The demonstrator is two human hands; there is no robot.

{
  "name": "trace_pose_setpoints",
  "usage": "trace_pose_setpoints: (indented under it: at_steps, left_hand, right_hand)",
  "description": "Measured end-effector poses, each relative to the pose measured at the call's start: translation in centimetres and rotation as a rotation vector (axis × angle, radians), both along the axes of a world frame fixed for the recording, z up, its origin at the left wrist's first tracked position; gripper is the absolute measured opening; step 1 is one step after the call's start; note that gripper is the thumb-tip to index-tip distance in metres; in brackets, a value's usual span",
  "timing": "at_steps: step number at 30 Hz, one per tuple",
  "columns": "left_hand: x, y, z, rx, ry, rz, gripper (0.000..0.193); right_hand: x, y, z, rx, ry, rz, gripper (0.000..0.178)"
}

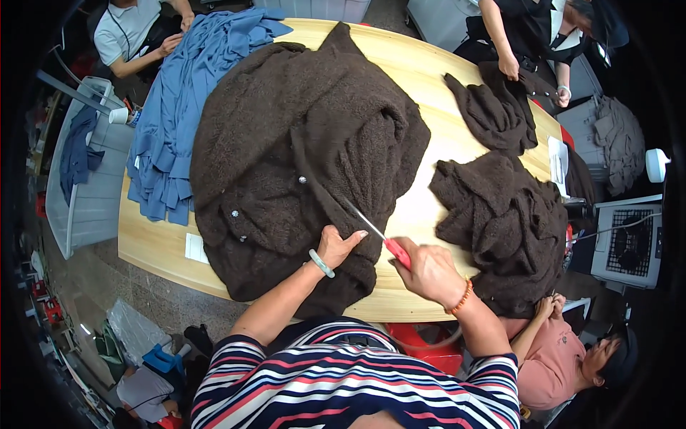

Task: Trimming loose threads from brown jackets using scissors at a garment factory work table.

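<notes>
A large heap of dark brown fuzzy knit garments (264,129) lies on the table before me. Round shiny buttons (302,180) dot its near part, and a folded edge band runs down past them. At the heap's near right, my left hand (337,247) grips the brown cloth, its thumb stretched out and its fingers partly hidden in the folds. My right hand (434,275) is closed round a red-handled tool (397,253) with a long thin metal blade. The blade points up and left, its tip at the garment's edge; its exact kind is unclear.
Blue garments (179,100) are piled at the left of the pale wooden table (300,27). More brown garments (504,225) lie at right. Co-workers' hands (509,66) handle cloth at far right; another person (554,357) sits at near right. Plastic bins stand around.
</notes>
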State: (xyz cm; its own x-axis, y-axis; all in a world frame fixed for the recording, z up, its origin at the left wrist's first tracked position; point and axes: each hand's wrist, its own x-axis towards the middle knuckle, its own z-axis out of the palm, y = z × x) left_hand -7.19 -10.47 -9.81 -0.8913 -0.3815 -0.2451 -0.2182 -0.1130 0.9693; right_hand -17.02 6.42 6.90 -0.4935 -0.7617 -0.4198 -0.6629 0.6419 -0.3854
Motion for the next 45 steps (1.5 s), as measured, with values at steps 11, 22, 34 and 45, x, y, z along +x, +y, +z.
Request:
trace_pose_setpoints:
  at_steps: [11, 22, 34, 45]
  left_hand:
    - [-0.5, -2.4, 2.2, 0.074, 0.181, 0.518, 0.035]
    - [-1.0, 0.6, 6.1, -1.026, 0.054, -0.294, 0.028]
    - [-8.6, -5.2, 0.6, -1.305, 0.035, -0.155, 0.074]
    - [-8.9, -5.5, 0.5, -1.253, 0.007, -0.213, 0.079]
  right_hand:
    - [-0.4, 1.5, -2.2, -0.173, 0.005, -0.151, 0.035]
    - [-0.6, 5.2, -0.8, -0.114, 0.014, -0.299, 0.035]
    - [-1.1, 1.7, -1.8, -0.117, 0.066, -0.151, 0.027]
    - [-6.1, -3.9, -3.2, -0.183, 0.138, -0.08, 0.026]
